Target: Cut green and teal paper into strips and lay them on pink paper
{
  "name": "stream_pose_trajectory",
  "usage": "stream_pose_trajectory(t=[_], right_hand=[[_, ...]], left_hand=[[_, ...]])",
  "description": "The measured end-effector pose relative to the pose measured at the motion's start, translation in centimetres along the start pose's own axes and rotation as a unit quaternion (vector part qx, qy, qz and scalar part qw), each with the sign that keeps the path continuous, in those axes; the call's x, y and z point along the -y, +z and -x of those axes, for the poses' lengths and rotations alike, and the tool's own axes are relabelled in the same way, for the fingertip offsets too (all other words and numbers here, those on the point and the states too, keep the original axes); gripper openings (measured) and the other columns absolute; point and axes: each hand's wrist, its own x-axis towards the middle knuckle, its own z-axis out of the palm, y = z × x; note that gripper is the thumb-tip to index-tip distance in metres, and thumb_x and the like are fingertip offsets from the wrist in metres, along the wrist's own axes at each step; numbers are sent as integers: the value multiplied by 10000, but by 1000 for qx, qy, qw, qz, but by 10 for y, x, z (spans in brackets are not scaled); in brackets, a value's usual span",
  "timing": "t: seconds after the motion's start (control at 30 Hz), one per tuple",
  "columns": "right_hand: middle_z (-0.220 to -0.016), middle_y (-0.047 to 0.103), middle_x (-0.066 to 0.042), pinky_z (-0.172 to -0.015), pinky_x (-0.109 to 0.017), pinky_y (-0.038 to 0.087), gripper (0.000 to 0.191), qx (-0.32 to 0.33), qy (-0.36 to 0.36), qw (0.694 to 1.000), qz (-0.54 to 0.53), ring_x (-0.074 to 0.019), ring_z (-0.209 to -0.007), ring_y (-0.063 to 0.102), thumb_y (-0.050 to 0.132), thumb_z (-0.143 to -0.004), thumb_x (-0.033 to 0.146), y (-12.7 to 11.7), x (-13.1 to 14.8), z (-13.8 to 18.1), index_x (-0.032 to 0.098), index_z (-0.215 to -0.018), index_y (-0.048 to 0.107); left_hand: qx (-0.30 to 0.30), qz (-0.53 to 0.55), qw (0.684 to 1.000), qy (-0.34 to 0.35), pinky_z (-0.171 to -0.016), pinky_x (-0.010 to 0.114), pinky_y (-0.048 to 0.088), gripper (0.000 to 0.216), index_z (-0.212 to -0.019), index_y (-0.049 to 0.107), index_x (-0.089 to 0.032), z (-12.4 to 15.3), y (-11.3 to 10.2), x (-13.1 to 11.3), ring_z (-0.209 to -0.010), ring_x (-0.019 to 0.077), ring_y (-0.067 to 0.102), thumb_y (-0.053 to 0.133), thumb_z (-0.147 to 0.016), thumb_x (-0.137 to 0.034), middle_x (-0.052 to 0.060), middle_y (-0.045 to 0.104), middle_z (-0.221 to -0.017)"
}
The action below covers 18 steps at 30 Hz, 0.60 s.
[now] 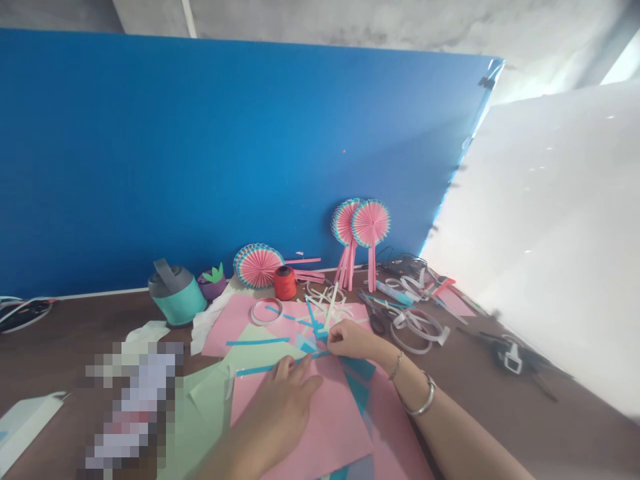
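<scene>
A pink paper sheet [320, 413] lies in front of me with a narrow blue paper strip [256, 370] along its far edge. My left hand [285, 403] rests flat on the sheet, fingers stretched out and their tips at the strip. At the strip's right end, my right hand [353, 339] is closed, with its fingers curled in a pinch; the exact grip is partly hidden. Another blue strip [257, 342] lies just beyond, on green paper [200, 403]. Blue and pale paper scraps [315, 323] are scattered past my right hand.
Pleated pink paper fans [371, 223] lean against the blue partition [225, 153]; another fan [257, 267] stands left. A red thread spool [285, 284], tape roll [267, 311], teal container [179, 300] and scissors [376, 320] surround the papers. Tangled white strips [417, 327] lie to the right.
</scene>
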Motion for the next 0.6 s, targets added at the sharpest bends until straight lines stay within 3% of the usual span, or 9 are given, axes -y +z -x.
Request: stream_pose_trajectory(t=[0.6], right_hand=[[-487,484,37,-517,-237,302,197,-36,0,997,67,-94,-517,366,642,-692,220,0,0,4,162,-513,584]], left_hand=[[5,-77,997,26,-1040,494,384,458,-1283,604,-184,-2,-2,-8,-1270,317,448,379,-895,-89,124,458,-1519]])
